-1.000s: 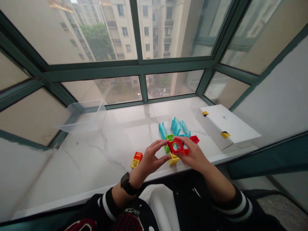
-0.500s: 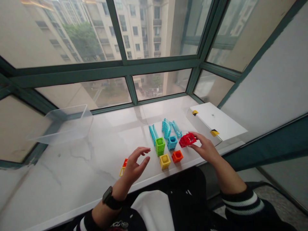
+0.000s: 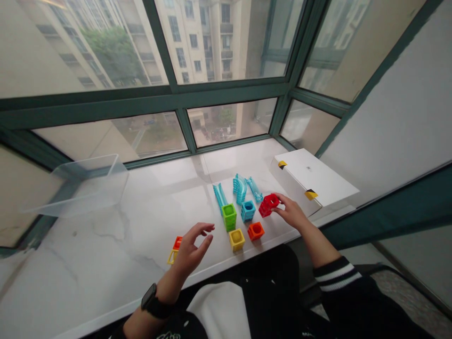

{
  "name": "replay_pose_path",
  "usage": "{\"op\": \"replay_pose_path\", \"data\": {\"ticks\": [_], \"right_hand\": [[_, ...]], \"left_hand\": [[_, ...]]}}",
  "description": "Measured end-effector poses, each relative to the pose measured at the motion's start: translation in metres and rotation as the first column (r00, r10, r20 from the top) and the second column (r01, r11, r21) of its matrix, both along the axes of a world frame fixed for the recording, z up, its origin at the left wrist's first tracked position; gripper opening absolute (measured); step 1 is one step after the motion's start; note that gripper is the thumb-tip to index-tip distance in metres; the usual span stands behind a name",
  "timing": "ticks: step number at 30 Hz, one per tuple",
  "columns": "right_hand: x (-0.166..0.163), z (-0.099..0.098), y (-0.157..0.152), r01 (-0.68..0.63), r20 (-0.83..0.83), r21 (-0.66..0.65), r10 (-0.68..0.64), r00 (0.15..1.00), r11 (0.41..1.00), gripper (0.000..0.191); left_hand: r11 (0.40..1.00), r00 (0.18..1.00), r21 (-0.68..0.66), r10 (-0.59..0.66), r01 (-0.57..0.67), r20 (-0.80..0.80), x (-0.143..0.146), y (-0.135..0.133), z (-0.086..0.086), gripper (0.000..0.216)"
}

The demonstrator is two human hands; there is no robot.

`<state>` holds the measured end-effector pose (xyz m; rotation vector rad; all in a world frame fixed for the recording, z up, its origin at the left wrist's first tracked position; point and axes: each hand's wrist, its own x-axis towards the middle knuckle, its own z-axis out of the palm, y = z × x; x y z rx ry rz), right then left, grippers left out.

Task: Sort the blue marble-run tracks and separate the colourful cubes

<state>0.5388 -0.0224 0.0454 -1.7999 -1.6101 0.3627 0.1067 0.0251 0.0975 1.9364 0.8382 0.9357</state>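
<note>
Between the thumb and fingers of my right hand [image 3: 290,211] is a red hollow block [image 3: 269,205], tilted slightly and low over the counter or touching it; I cannot tell which. Left of it stand a blue cube block [image 3: 248,211] and a taller green block [image 3: 229,217]. Nearer to me are an orange block [image 3: 256,231] and a yellow block [image 3: 237,240]. My left hand [image 3: 192,247] hovers with fingers apart and nothing in them. Partly hidden behind it lies an orange and yellow piece [image 3: 175,249].
Light blue track pieces [image 3: 240,189] lie behind the blocks. A white box [image 3: 315,176] with yellow-black tabs stands at the right. On the left is a clear plastic bin [image 3: 81,186]. The marble-look counter [image 3: 116,249] runs up to the green-framed windows.
My right hand has brought the red block slightly left and turned it more upright. My left hand stays open. The whole view has shifted a little.
</note>
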Motion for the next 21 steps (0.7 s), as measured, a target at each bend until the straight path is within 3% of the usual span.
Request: {"op": "replay_pose_path", "data": {"ticks": [8,15,21], "right_hand": [[0.004,-0.019,0.005,-0.040,-0.140,-0.061,0.031,0.990,0.997,0.055],[0.011,-0.016,0.009,-0.084,-0.147,-0.101,0.069,0.987,0.991,0.054],[0.017,-0.013,0.013,-0.108,-0.139,-0.120,0.091,0.986,0.987,0.055]], "left_hand": [[0.999,1.000,-0.023,0.024,-0.025,-0.011,-0.006,0.000,-0.003,0.023],[0.997,0.996,-0.022,0.073,-0.075,-0.046,-0.014,0.002,-0.001,0.025],[0.992,0.990,-0.038,0.121,-0.124,-0.078,-0.034,0.004,-0.010,0.026]]}}
